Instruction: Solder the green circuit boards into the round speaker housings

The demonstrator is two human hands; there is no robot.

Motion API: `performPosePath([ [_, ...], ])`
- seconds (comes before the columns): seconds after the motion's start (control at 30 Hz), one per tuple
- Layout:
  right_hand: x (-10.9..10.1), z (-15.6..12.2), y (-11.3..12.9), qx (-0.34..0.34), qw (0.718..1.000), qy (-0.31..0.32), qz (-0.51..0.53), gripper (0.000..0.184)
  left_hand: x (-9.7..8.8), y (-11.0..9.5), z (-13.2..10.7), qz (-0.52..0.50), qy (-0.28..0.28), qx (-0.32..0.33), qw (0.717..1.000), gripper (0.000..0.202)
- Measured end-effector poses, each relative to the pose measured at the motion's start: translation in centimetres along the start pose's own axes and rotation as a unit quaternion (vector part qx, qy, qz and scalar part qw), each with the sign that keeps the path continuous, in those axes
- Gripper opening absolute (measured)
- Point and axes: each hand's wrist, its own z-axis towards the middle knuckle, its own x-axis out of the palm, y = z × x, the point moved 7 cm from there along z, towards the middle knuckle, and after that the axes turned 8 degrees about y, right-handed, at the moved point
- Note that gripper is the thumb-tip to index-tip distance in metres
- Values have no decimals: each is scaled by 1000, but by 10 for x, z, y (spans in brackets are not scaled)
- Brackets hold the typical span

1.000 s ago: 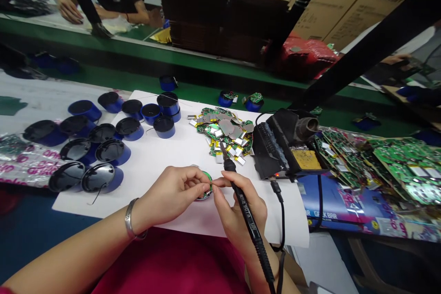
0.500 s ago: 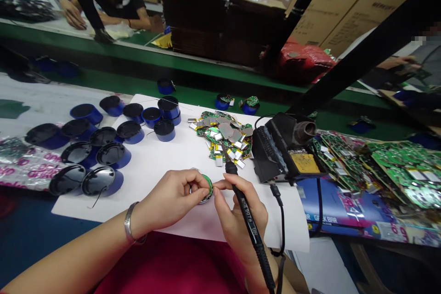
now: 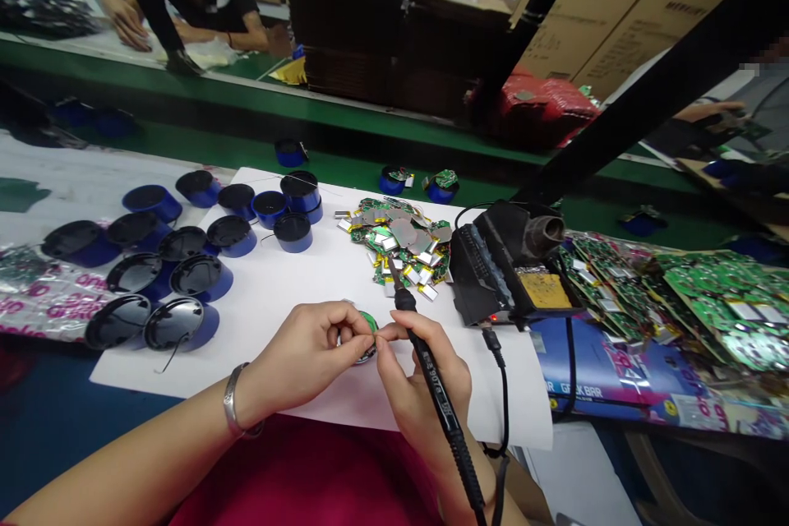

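My left hand (image 3: 308, 353) pinches a small round green circuit board (image 3: 368, 323) just above the white sheet (image 3: 296, 279). My right hand (image 3: 419, 382) meets it from the right, thumb and forefinger closed on the board's edge. A black soldering iron (image 3: 431, 378) lies across my right hand, held between its fingers, with the tip pointing away toward the pile of small green boards and silver batteries (image 3: 400, 242). A silver bangle sits on my left wrist.
Several blue round housings with black tops (image 3: 160, 263) stand at the left. A black soldering station (image 3: 505, 263) sits to the right, with panels of green boards (image 3: 678, 288) beyond it. Another person (image 3: 178, 0) works across the green conveyor (image 3: 246, 90).
Both hands have stayed together on the round board, with small finger shifts. The soldering iron tip has swung slightly left. The view has shifted a little.
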Motion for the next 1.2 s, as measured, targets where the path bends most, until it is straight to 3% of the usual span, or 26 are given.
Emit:
performPosePath([
  [0.13,-1,0,-1,6,1000,-3,6,34,0,0,1,-38,3,-4,999,17],
  [1.2,0,3,-2,68,994,-3,87,36,-4,-4,0,14,-20,49,998,16],
])
